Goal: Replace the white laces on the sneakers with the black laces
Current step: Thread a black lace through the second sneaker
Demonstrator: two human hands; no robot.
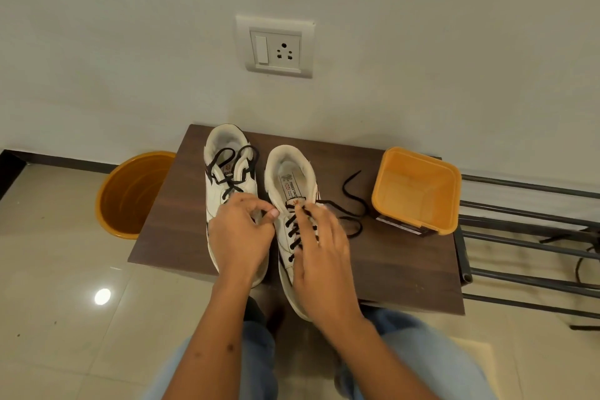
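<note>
Two white sneakers stand side by side on a dark wooden table point(389, 256), toes toward me. The left sneaker point(227, 172) carries a black lace tied in a bow. Through the right sneaker point(292, 172) runs a black lace point(352, 204) whose loose ends trail onto the table to its right. My left hand point(240, 234) lies over the left sneaker's front with its fingers curled, and thumb and forefinger pinch at the right sneaker's left edge. My right hand point(321, 253) rests with straight fingers on the right sneaker's crossed laces. No white laces are in view.
An open yellow plastic box point(415, 191) sits on the table's right end. An orange bucket point(130, 191) stands on the tiled floor to the left. A dark metal rack point(526, 237) adjoins the table on the right. The wall with a socket point(276, 47) is close behind.
</note>
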